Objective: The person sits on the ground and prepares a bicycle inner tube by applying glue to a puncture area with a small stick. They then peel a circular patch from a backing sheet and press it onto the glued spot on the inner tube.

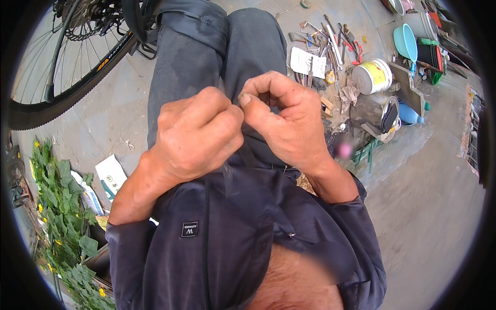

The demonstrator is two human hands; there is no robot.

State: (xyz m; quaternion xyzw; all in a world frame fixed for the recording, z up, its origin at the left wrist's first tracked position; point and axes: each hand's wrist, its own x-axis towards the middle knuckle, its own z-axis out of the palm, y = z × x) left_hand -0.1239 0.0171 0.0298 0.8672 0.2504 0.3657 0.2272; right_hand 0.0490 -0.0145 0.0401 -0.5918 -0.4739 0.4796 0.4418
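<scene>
My left hand (199, 134) is closed in a fist above my lap, its fingers curled inward. A clear, thin plastic strip (228, 180) hangs beneath it against my dark jacket, and its upper part is hidden in the fist. Beside it, my right hand (287, 116) is closed in a pinch, thumb against the bent forefinger. The fingertips of both hands nearly meet, and whatever lies between them is too small to make out. Dark trousers (191, 62) cover my legs below the hands.
At upper left stands a bicycle wheel (85, 99). Hand tools (333, 44) lie on the ground at upper right, near a white bucket (369, 77), a turquoise basin (405, 42) and a blue bottle (409, 114). Leafy plants (62, 196) grow at left beside a white card (110, 173).
</scene>
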